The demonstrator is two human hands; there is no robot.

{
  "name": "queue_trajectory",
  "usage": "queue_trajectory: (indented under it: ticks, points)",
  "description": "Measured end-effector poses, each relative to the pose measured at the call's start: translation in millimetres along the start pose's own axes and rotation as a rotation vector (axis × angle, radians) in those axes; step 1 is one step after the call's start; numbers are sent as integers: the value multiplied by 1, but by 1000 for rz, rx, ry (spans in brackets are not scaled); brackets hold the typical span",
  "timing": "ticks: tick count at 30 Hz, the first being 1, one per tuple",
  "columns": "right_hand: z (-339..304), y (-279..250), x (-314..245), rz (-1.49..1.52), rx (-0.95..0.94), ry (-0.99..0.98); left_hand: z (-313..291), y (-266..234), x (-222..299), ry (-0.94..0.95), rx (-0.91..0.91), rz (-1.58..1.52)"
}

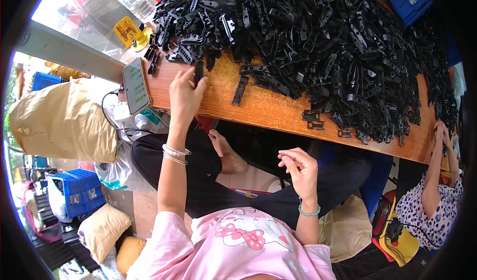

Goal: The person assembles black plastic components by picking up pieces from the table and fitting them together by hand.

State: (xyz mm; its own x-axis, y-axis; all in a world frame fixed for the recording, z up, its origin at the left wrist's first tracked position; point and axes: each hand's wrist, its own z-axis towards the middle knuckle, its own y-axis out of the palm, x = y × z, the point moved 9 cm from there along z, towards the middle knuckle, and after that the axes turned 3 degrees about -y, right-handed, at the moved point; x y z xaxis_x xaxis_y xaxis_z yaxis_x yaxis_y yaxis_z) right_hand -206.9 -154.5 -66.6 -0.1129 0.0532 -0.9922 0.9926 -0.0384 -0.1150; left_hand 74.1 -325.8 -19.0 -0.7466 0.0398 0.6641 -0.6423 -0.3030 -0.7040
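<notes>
Over the left part of the wooden table [218, 103], my left hand [183, 93] has its thumb and fingers closed about a small dark plastic piece [198, 72]. A long black plastic clip-like part [240, 90] lies by itself to the right of that hand. Beyond it rises a large heap of similar black plastic parts [298, 41]. My right hand [302, 171] hovers above my lap, short of the table's near edge. Its fingers are loosely bent and apart, with nothing visible in them.
A phone-like device with a lit screen [136, 86] leans at the table's left edge. A yellow holder [131, 33] and a clear plastic bottle [134, 0] stand beyond it. Blue bin [410, 1] at far right. Another person's hands [441, 133] touch the table's right end.
</notes>
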Motion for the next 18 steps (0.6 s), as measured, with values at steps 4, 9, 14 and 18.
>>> queue_trajectory:
  ticks: [4,9,14,18]
  points:
    - [-3,-3,2,11,18,22,11,-16,-13,110,139,-5]
    - [-6,-5,9,16,25,53,47,-60,-49,49,425,88]
    - [-7,2,11,38,11,68,68,-56,-75,56,245,497]
    - [-4,6,11,46,8,58,56,-49,-70,68,176,331]
